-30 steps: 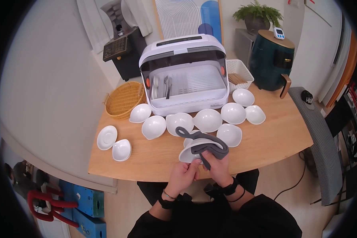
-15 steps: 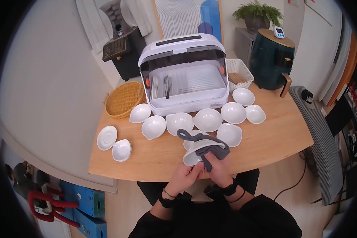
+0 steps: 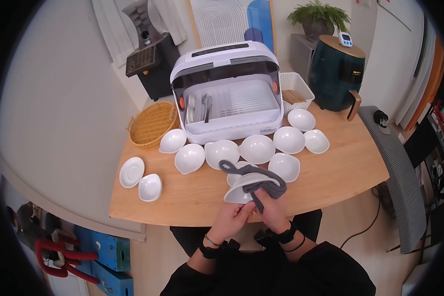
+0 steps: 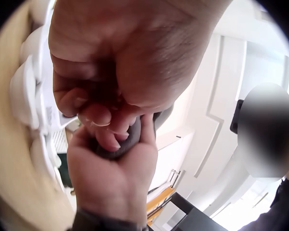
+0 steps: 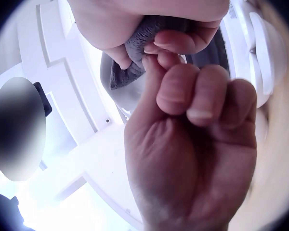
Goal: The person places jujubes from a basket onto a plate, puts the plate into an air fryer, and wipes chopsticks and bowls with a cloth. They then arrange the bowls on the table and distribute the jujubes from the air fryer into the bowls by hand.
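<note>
Over the table's front edge, a white bowl [image 3: 235,196] is held tilted with a folded grey cloth [image 3: 270,183] wrapped over its right side. My right hand [image 3: 273,209] grips cloth and bowl together, thumb pressed on the cloth. Fingers curled, my left hand [image 3: 230,219] pinches at the bowl's near rim, its thumb meeting the right fingertips. The left wrist view has the left hand [image 4: 130,57] above the right palm, grey cloth [image 4: 127,142] between them. From the right wrist, the left hand's curled fingers [image 5: 202,96] show close below the cloth [image 5: 144,43]; the pinched rim is mostly hidden.
Several white bowls [image 3: 223,154] stand in front of a white dish cabinet [image 3: 232,129] with its lid raised. A saucer [image 3: 132,172] and small stacked bowls [image 3: 150,187] sit left. Around the back are a wicker basket [image 3: 153,126], white basket [image 3: 301,91] and green air fryer [image 3: 336,74].
The bowl and cloth first shifted slightly right, then the bowl's rim tipped a little back left. Both hands keep their hold; the left thumb has slid along the near rim.
</note>
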`<state>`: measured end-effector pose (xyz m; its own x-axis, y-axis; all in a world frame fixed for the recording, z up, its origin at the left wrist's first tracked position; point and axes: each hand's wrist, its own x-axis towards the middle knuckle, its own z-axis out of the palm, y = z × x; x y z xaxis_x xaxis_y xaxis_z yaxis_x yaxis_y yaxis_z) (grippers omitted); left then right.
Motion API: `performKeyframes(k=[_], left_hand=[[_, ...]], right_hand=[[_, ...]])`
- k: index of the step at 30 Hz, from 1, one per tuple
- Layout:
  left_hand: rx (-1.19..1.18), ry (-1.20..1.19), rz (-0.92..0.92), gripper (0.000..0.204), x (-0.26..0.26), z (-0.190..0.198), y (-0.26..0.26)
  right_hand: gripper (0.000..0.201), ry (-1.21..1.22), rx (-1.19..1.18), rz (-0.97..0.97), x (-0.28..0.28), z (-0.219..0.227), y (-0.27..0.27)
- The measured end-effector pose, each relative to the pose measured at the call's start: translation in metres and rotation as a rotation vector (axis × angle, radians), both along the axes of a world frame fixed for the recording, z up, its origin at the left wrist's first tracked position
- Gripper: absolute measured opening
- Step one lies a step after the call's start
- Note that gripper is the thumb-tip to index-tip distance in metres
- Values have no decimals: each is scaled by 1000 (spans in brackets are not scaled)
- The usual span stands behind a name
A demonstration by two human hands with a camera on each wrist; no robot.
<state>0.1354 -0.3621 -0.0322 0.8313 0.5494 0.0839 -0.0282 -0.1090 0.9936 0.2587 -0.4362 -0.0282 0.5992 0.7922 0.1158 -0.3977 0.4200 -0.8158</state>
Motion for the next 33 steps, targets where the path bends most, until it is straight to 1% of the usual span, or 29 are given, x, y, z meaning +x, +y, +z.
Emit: performKeyframes(k=[1, 3, 4, 5, 6, 9, 10, 11, 12, 13, 14, 15, 16, 17, 18, 19, 20, 21, 23, 24, 26, 27, 29, 31, 33], left_hand=[[-3, 0, 0, 21, -1, 0, 0], [159, 124, 34, 22, -6, 9, 3], [157, 120, 34, 22, -12, 16, 6], [172, 202, 92, 20, -21, 24, 11], [187, 286, 151, 19, -26, 31, 14], [185, 290, 124, 15, -27, 42, 15], [186, 291, 123, 15, -22, 30, 13], [155, 111, 60, 11, -13, 9, 10], [125, -71, -4, 15, -7, 3, 9], [127, -72, -6, 15, -8, 1, 9], [167, -69, -23, 20, -9, 2, 9], [206, -67, -42, 25, -9, 3, 9], [295, -127, 55, 15, -6, 1, 8], [290, -128, 59, 15, -10, 7, 8], [341, 16, 101, 10, -19, 21, 12], [394, 162, 143, 14, -26, 29, 16], [368, 97, 167, 16, -28, 26, 21], [370, 98, 167, 16, -27, 27, 20], [361, 71, 189, 14, -21, 27, 15], [363, 71, 187, 14, -18, 25, 12], [398, 104, 117, 9, -13, 12, 6], [397, 104, 115, 9, -7, 4, 3], [223, -207, 84, 8, 2, -12, -3], [203, -200, 101, 11, -4, 1, 0], [458, 121, 143, 12, -19, 24, 9]], right_hand=[[28, -43, -11, 37, 0, -1, -1], [28, -81, -29, 27, 4, -1, -4], [28, -120, -44, 24, 7, 0, -5], [28, -158, -58, 22, 9, 0, -5], [28, -160, -57, 25, 10, 1, -5], [27, -132, -68, 20, 6, 2, -3], [27, -32, -37, 27, 1, 3, 0], [28, 67, -4, 34, -3, 3, 2], [28, 67, 0, 32, -3, 1, 2], [27, 15, 15, 82, -3, -3, 3], [27, -38, 27, 131, -2, -5, 3], [27, -39, 25, 125, 0, -4, 2], [26, -80, 2, 115, 3, -1, 1], [24, -123, -19, 110, 5, 2, -1], [24, -126, -20, 115, 8, 4, -2], [24, -113, -28, 79, 11, 6, -2], [23, -97, -35, 41, 12, 8, -2], [23, -95, -33, 41, 10, 10, -2], [24, 15, 14, 11, 4, 14, -1], [24, 15, 16, 9, 2, 13, 0], [23, 75, 2, 28, -1, 8, 0], [23, 75, 1, 26, 0, 4, 1], [22, -10, 3, 120, 0, -4, 0], [22, -18, -2, 130, 1, 0, -1], [24, -75, 0, 68, 6, 1, -2]])
